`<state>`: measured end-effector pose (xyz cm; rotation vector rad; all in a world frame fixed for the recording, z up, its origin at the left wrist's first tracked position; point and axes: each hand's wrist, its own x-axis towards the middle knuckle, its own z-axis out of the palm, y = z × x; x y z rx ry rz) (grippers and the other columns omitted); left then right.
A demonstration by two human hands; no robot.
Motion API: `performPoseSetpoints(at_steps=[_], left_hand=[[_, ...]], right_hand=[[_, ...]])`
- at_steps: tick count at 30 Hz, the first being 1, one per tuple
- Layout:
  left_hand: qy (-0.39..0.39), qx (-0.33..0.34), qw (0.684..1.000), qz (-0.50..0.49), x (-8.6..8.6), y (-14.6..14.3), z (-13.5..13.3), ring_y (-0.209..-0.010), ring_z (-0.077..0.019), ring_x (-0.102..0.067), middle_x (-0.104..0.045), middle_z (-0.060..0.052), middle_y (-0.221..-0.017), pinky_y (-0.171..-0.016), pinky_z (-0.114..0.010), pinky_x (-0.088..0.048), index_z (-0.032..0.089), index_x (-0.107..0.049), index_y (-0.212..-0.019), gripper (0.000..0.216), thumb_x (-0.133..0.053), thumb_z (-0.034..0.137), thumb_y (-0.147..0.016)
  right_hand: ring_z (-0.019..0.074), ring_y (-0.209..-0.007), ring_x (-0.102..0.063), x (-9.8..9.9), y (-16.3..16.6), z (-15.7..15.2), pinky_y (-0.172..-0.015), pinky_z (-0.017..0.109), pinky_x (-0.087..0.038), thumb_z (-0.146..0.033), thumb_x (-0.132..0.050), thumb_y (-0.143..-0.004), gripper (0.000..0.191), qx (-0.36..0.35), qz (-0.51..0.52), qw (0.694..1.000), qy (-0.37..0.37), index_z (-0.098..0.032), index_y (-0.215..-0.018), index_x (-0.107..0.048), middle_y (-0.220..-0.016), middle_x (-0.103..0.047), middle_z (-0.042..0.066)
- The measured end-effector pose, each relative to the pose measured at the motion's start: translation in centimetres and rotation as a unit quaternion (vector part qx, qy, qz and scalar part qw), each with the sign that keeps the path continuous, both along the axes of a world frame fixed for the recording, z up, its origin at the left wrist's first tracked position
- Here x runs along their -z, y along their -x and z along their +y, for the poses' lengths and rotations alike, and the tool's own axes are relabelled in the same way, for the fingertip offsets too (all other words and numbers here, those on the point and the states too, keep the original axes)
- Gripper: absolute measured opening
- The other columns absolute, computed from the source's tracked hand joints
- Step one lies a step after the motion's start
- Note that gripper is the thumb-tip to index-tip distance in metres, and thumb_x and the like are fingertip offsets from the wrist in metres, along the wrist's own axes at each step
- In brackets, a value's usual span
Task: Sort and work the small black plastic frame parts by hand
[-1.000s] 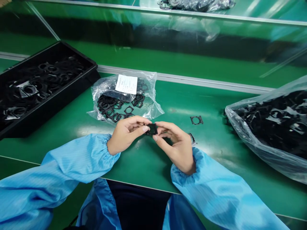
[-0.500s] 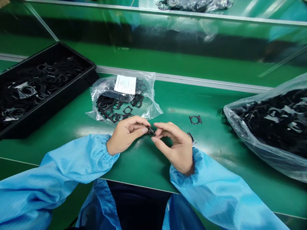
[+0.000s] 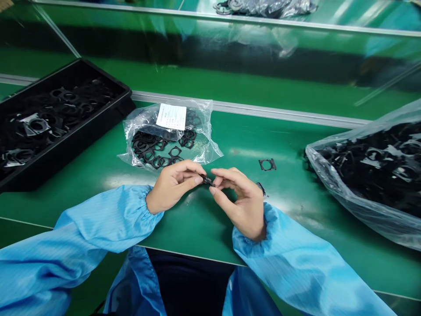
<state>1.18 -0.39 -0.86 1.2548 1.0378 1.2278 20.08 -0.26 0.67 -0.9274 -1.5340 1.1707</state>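
Two hands are brought together above the near middle of the green table [image 3: 197, 224]. A small black part [image 3: 208, 180] is pinched between them: it is clamped by thumb and forefinger of the left hand [image 3: 173, 186] and gripped at its other end by the fingertips of the right hand [image 3: 241, 204]. Just beyond it, a small clear bag [image 3: 171, 136] of black frames is seen. A loose black frame [image 3: 267, 164] lies to the right. A black tray [image 3: 125, 94] is set far left, a large bag [image 3: 371, 175] far right.
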Motion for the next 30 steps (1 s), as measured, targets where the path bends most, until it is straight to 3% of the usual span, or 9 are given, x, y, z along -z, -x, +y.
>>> performPoseSetpoints(at_steps=[7,11,14,16,18,21,24,27,30], left_hand=[[-0.015,0.006,1.000,-0.006,0.6,-0.4,0.0,-0.080,-0.0150,-0.071,-0.070,-0.004,-0.088,-0.074,-0.025,-0.060,0.018,-0.071,-0.093,0.022,-0.077,0.039,-0.089],[-0.014,0.011,1.000,0.019,0.6,0.0,1.2,-0.075,-0.0163,-0.070,-0.072,-0.007,-0.090,-0.065,-0.027,-0.058,0.017,-0.069,-0.097,0.033,-0.073,0.049,-0.089],[-0.097,-0.056,0.990,0.085,-0.9,2.0,2.1,-0.078,-0.0184,-0.072,-0.073,-0.009,-0.090,-0.070,-0.031,-0.059,0.017,-0.069,-0.097,0.027,-0.069,0.044,-0.093],[-0.224,-0.136,0.950,0.170,-2.4,4.0,1.9,-0.087,-0.0193,-0.072,-0.075,-0.008,-0.093,-0.081,-0.034,-0.060,0.019,-0.071,-0.094,0.014,-0.070,0.032,-0.092],[-0.331,-0.229,0.877,0.264,-3.9,6.4,1.4,-0.093,-0.0196,-0.071,-0.075,-0.006,-0.094,-0.088,-0.036,-0.058,0.021,-0.073,-0.088,0.003,-0.071,0.023,-0.090],[-0.382,-0.326,0.775,0.382,-5.3,9.8,0.4,-0.088,-0.0195,-0.071,-0.075,-0.004,-0.088,-0.082,-0.036,-0.059,0.024,-0.075,-0.086,0.005,-0.071,0.022,-0.089],[-0.408,-0.353,0.693,0.479,-5.9,12.5,-0.2,-0.081,-0.0200,-0.071,-0.075,-0.004,-0.083,-0.076,-0.036,-0.059,0.026,-0.076,-0.082,0.010,-0.069,0.024,-0.089],[-0.412,-0.340,0.644,0.548,-6.3,15.1,0.0,-0.080,-0.0207,-0.071,-0.076,-0.005,-0.083,-0.077,-0.036,-0.056,0.028,-0.078,-0.082,0.014,-0.067,0.024,-0.090],[-0.331,-0.338,0.642,0.604,-7.1,17.9,0.0,-0.086,-0.0230,-0.071,-0.077,-0.007,-0.088,-0.082,-0.038,-0.054,0.025,-0.077,-0.083,0.019,-0.062,0.028,-0.093]], right_hand=[[0.0150,-0.080,-0.069,-0.5,-0.3,0.4,-0.077,0.028,-0.062,-0.021,-0.072,-0.090,0.025,-0.005,-0.007,1.000,0.028,-0.024,-0.115,-0.074,-0.090,-0.068,0.002],[0.0166,-0.077,-0.069,-0.2,-0.6,1.2,-0.074,0.029,-0.063,-0.029,-0.077,-0.088,0.037,-0.002,-0.014,0.999,0.050,-0.024,-0.123,-0.070,-0.087,-0.070,0.003],[0.0177,-0.076,-0.069,0.2,-0.6,1.9,-0.072,0.029,-0.062,-0.033,-0.078,-0.087,0.035,-0.011,-0.013,0.998,0.057,-0.022,-0.120,-0.071,-0.084,-0.071,0.004],[0.0179,-0.075,-0.069,0.3,-0.4,2.0,-0.071,0.029,-0.062,-0.036,-0.077,-0.088,0.031,-0.017,-0.016,0.998,0.058,-0.021,-0.115,-0.072,-0.082,-0.071,0.004],[0.0182,-0.074,-0.070,0.3,-0.3,1.9,-0.071,0.029,-0.062,-0.038,-0.077,-0.087,0.029,-0.026,-0.024,0.997,0.062,-0.021,-0.110,-0.074,-0.080,-0.071,0.005],[0.0193,-0.073,-0.070,0.5,-0.1,1.6,-0.070,0.031,-0.063,-0.042,-0.077,-0.086,0.029,-0.037,-0.041,0.996,0.066,-0.020,-0.104,-0.076,-0.080,-0.073,0.006],[0.0205,-0.073,-0.070,0.8,-0.1,1.5,-0.070,0.032,-0.064,-0.048,-0.078,-0.085,0.032,-0.044,-0.052,0.996,0.062,-0.020,-0.102,-0.077,-0.081,-0.075,0.007],[0.0214,-0.072,-0.071,0.9,-0.2,1.9,-0.069,0.033,-0.064,-0.050,-0.077,-0.085,0.035,-0.053,-0.056,0.996,0.053,-0.020,-0.101,-0.078,-0.081,-0.075,0.008],[0.0211,-0.073,-0.071,0.6,-0.2,1.8,-0.069,0.033,-0.063,-0.046,-0.075,-0.087,0.031,-0.053,-0.059,0.996,0.041,-0.019,-0.101,-0.078,-0.081,-0.075,0.008]])
